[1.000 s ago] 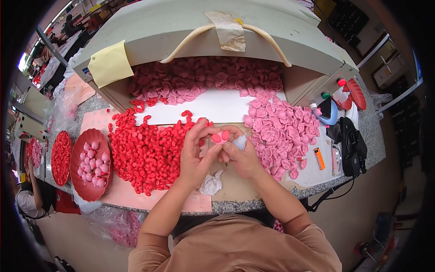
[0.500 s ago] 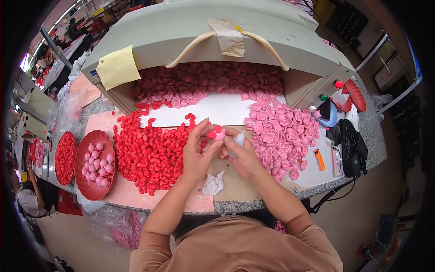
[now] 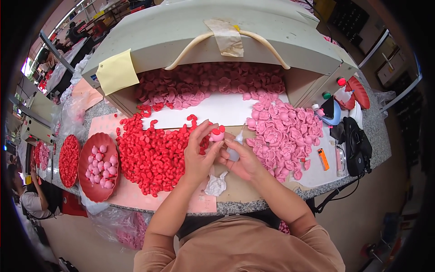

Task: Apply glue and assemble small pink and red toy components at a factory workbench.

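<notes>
Between the fingertips of my left hand point(image 3: 198, 154) is a small pink ball-shaped figure point(image 3: 215, 136) with red oval pieces point(image 3: 218, 130) at its top. My right hand point(image 3: 247, 163) is wrapped round a small translucent squeeze bottle point(image 3: 234, 153), its thin nozzle pointing up and away from me. The two hands are close together over the front of the table. To their left spreads a heap of small red bean-shaped pieces point(image 3: 152, 158). A heap of pink hollow cup-like pieces point(image 3: 285, 133) lies to their right.
A grey-green housing point(image 3: 267, 41) arches over the far pieces. At left stand a red dish point(image 3: 99, 198) of pink balls and another dish of red pieces point(image 3: 69, 161). Crumpled tissue point(image 3: 216, 184), an orange lighter point(image 3: 323, 159) and a black bag point(image 3: 356, 147) lie nearer the edge.
The pink figure has been turned, its red pieces now at the top. My right fingers have drawn down from it, and the bottle's nozzle shows more fully. The view has shifted slightly.
</notes>
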Available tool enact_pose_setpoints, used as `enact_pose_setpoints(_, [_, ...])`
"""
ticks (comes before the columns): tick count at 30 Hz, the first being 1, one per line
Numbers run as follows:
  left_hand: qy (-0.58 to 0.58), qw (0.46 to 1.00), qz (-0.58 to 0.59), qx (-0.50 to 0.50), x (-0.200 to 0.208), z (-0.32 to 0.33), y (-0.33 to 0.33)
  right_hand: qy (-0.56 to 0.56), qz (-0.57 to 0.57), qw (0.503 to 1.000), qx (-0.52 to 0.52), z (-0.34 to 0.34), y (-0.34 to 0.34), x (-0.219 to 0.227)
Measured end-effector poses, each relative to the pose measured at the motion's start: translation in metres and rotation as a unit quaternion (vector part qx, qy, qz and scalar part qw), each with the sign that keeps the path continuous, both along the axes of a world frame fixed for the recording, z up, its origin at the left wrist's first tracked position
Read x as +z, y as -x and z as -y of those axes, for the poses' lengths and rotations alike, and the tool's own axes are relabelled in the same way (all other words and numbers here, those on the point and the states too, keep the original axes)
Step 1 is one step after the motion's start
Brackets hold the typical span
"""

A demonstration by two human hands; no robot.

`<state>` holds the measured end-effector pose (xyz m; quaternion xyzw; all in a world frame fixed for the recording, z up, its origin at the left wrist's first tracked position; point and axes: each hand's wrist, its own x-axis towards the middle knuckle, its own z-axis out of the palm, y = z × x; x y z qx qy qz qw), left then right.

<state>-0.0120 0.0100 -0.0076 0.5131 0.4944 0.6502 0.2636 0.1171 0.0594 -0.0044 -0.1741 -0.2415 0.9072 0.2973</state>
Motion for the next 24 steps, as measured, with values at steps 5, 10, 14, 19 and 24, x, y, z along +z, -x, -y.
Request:
enact_pose_setpoints(5, [-0.048, 0.995, 0.077, 0.037, 0.004, -0.007, 0.019, -0.391, 0.243, 0.888, 0.003, 0.004, -0.018, 0.006])
enact_pose_setpoints(10, [-0.073, 0.990, 0.066, 0.100, 0.006, -0.006, 0.029, -0.661, 0.227, 0.697, 0.157, 0.012, -0.021, 0.018])
enact_pose_setpoints(14, [-0.072, 0.987, 0.088, 0.109, 0.009, -0.006, 0.032, -0.682, 0.299, 0.633, 0.213, 0.017, -0.021, 0.021])
enact_pose_setpoints(19, [-0.074, 0.989, 0.043, 0.119, 0.003, -0.010, 0.034, -0.703, 0.312, 0.599, 0.224, 0.014, -0.022, 0.013])
enact_pose_setpoints(24, [-0.060, 0.991, 0.008, 0.122, 0.007, -0.007, 0.031, -0.627, 0.248, 0.730, 0.113, 0.008, -0.020, 0.020])
